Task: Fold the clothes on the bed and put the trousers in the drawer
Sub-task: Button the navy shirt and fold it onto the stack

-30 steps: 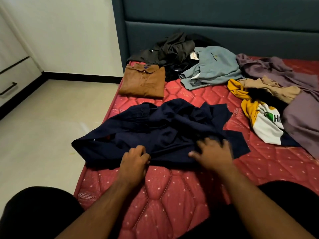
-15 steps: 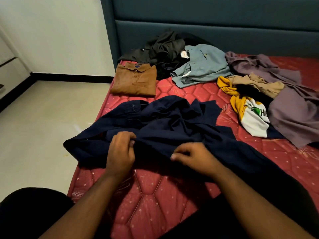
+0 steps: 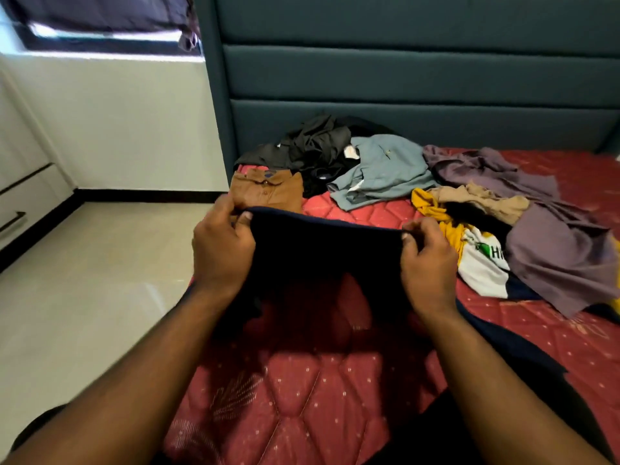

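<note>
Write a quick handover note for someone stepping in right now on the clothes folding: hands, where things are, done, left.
Left hand and right hand each pinch the top edge of the navy garment, held up over the red mattress.
Done: brown shirt lies folded near the headboard.
Left: fold the navy piece, then the loose pile: black garment, grey-blue shirt, purple cloth, yellow and white shirt.
Trousers go in the drawer at far left; it looks closed.

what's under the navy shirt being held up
Under the navy shirt, held up by the left hand and right hand, red quilted mattress shows in shadow. Whatever lies directly behind the hanging cloth is covered.
</note>
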Tool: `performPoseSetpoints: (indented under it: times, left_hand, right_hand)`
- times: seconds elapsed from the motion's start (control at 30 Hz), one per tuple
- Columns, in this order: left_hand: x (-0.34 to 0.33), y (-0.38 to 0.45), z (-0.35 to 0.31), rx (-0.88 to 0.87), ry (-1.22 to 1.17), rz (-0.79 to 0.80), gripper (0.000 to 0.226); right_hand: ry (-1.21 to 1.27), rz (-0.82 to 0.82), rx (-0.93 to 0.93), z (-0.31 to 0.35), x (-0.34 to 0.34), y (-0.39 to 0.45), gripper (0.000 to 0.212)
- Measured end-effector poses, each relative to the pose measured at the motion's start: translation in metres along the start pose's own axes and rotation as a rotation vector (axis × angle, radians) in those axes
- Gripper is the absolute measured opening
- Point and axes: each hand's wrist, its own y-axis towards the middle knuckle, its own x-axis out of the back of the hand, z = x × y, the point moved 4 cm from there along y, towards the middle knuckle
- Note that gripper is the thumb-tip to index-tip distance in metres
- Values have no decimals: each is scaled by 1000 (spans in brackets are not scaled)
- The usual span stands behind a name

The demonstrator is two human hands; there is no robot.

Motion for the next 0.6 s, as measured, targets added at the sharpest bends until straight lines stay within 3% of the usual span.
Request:
performPoseSetpoints:
  times: [0.1,0.17,0.23,0.3,0.37,0.47,0.6]
  left_hand:
    - [14,38,-22,-3,-101,-59,10]
    - [3,47,-1,67,79,51,8]
    - [-13,32,33,201,338,287,11]
    - [-23,4,62,293,391,421,15]
    - [-28,-16,79,338,328,388,18]
    - [-37,-34,98,398,169,337,22]
    - [-44,-41,116,449,62,264,22]
  right_hand:
    - [-23,-48,201,29,4,45,22]
    - [-192,234,213,16,-25,60,56]
    - [-468,606,169,-20,-59,44,84]
    - [-567,723,185,-54,-75,14,89]
    - [-433,643,97,-88,-76,-15,83]
    - [-257,452,-126,-130,-71,-45,53]
    - [-179,325,-265,-131,-71,-40,34]
